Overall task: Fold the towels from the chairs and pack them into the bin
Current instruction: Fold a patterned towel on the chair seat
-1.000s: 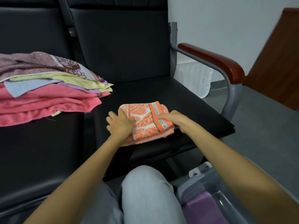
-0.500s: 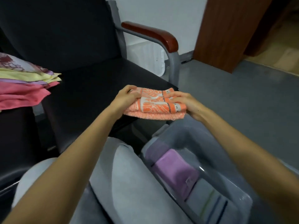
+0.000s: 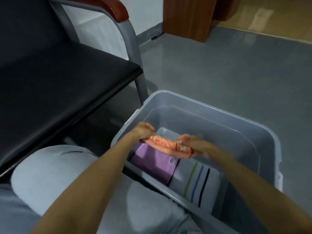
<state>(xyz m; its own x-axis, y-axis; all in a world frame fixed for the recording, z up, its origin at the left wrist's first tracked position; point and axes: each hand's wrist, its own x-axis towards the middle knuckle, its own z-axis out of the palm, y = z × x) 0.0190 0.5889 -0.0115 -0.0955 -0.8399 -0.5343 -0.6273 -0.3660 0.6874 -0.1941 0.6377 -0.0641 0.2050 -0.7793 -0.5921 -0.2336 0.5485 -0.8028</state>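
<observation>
A folded orange patterned towel (image 3: 166, 145) hangs inside the grey plastic bin (image 3: 224, 115), just above its contents. My left hand (image 3: 143, 131) grips its left end and my right hand (image 3: 195, 146) grips its right end. Below it in the bin lie a folded purple towel (image 3: 154, 163) and a white towel with green, blue and black stripes (image 3: 194, 179). The far half of the bin floor is bare.
A black chair seat (image 3: 59, 78) with a grey frame and red-brown armrest (image 3: 116, 10) stands at the left of the bin. My knees in light trousers (image 3: 50, 169) are against the bin's near wall. Grey floor (image 3: 228, 68) and a brown wooden panel (image 3: 187, 16) lie beyond.
Both hands lifted the orange towel off the chair seat, carried it right and lowered it into the bin. The view turned right; the stack of unfolded towels left the frame.
</observation>
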